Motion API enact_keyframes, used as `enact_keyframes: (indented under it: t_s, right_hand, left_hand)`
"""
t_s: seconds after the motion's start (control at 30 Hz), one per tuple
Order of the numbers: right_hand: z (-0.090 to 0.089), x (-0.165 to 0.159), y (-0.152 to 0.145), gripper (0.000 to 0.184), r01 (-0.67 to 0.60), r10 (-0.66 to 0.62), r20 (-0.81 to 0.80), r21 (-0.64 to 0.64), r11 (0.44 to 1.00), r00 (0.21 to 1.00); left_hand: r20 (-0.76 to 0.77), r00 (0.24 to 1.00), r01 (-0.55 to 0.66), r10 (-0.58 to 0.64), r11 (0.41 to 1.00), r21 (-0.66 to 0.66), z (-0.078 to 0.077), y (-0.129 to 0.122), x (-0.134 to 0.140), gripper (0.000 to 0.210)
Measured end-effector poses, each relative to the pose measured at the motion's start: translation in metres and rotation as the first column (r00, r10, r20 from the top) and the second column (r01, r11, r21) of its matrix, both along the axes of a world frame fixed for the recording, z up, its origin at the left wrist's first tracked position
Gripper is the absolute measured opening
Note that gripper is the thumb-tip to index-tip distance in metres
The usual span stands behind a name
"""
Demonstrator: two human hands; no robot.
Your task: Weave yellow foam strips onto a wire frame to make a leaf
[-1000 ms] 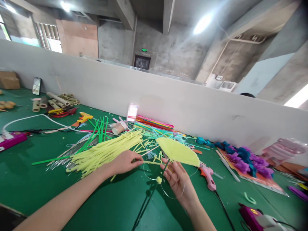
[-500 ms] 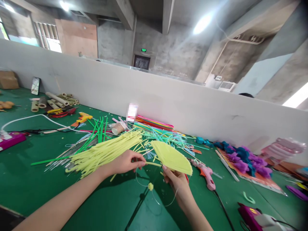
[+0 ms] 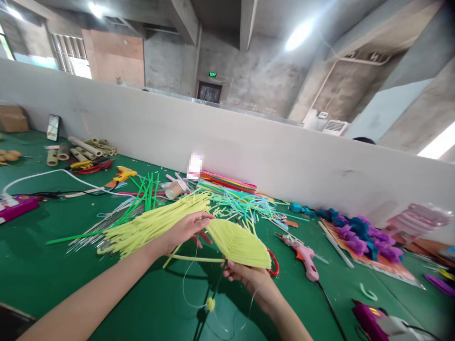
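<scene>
A yellow fan-shaped piece (image 3: 241, 244), built from rows of fuzzy pipe cleaners, is held by its lower edge in my right hand (image 3: 250, 279). The right thumb lies along that edge. From the thumb a single yellow pipe cleaner (image 3: 195, 258) sticks out to the left. My left hand (image 3: 192, 229) is at the fan's upper left corner, fingers apart, with the fingertips at or against its edge. Below hangs a thin clear loop with a small yellow ball (image 3: 210, 304). A red handle (image 3: 274, 263) shows behind the fan; its other part is hidden.
A bundle of yellow pipe cleaners (image 3: 152, 225) lies left of my hands. A pink glue gun (image 3: 304, 255) with a cord lies to the right. Behind are tangled light-blue and green stems (image 3: 245, 199), a paper cup (image 3: 174, 190) and a white partition (image 3: 284, 156).
The fan has moved left and down with my right hand, turning slightly. My left hand has let go of the pipe cleaner's end and risen to the fan's corner.
</scene>
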State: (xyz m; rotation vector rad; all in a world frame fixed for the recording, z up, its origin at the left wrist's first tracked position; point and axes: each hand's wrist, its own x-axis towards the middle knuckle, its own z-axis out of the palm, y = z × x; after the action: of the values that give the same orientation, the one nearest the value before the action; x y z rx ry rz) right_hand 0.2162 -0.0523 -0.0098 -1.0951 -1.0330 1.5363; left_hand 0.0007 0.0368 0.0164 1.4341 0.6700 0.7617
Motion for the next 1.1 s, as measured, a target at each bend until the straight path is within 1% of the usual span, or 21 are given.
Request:
enact_keyframes:
  t_s: [0.13,0.2,0.27,0.37,0.47,0.53,0.6,0.77,0.87,0.97,1.1]
  right_hand:
    - [-0.002,-0.002,-0.001,0.037,-0.070,0.070,0.001,-0.018,0.997,0.998]
    - [-0.003,0.000,0.000,0.032,-0.085,0.085,-0.015,-0.033,0.996,0.996]
    - [-0.004,0.003,0.002,0.029,-0.073,0.070,-0.060,-0.048,0.996,0.996]
    - [-0.002,0.009,0.007,0.028,-0.022,0.011,-0.192,-0.058,0.998,0.981]
    - [0.002,0.014,0.012,0.041,-0.018,-0.017,-0.323,-0.105,0.994,0.946]
    - [0.005,0.015,0.012,0.051,-0.034,-0.017,-0.364,-0.132,0.991,0.931]
    - [0.007,0.014,0.012,0.052,-0.048,-0.003,-0.371,-0.127,0.991,0.929]
    - [0.004,0.012,0.009,0.039,-0.059,0.029,-0.314,-0.086,0.995,0.949]
    - [0.002,0.012,0.008,0.035,-0.055,0.034,-0.281,-0.065,0.996,0.959]
    - [0.001,0.012,0.008,0.037,-0.073,0.056,-0.280,-0.051,0.996,0.958]
    - [0.002,0.011,0.005,0.042,-0.135,0.125,-0.296,-0.011,0.991,0.947]
  left_hand:
    - [-0.050,0.997,0.052,-0.051,0.998,0.032,0.001,-0.003,0.000,0.048]
    - [-0.059,0.998,0.034,-0.032,0.999,0.027,0.000,-0.003,0.000,0.048]
    - [-0.059,0.998,-0.030,0.030,1.000,0.003,-0.001,-0.001,0.000,0.047]
    - [-0.037,0.984,-0.173,0.172,0.984,-0.042,-0.005,0.006,-0.002,0.049]
    - [-0.034,0.961,-0.274,0.273,0.960,-0.063,-0.009,0.013,-0.003,0.050]
    - [-0.038,0.953,-0.302,0.300,0.951,-0.068,-0.012,0.016,-0.004,0.051]
    - [-0.035,0.953,-0.303,0.301,0.951,-0.066,-0.014,0.017,-0.005,0.051]
    - [-0.011,0.961,-0.277,0.277,0.958,-0.074,-0.016,0.018,-0.006,0.054]
    - [0.051,0.969,-0.236,0.243,0.965,-0.116,-0.016,0.018,-0.008,0.049]
    - [0.113,0.964,-0.223,0.242,0.962,-0.160,-0.016,0.019,-0.009,0.049]
    - [0.113,0.961,-0.234,0.253,0.959,-0.158,-0.015,0.017,-0.008,0.050]
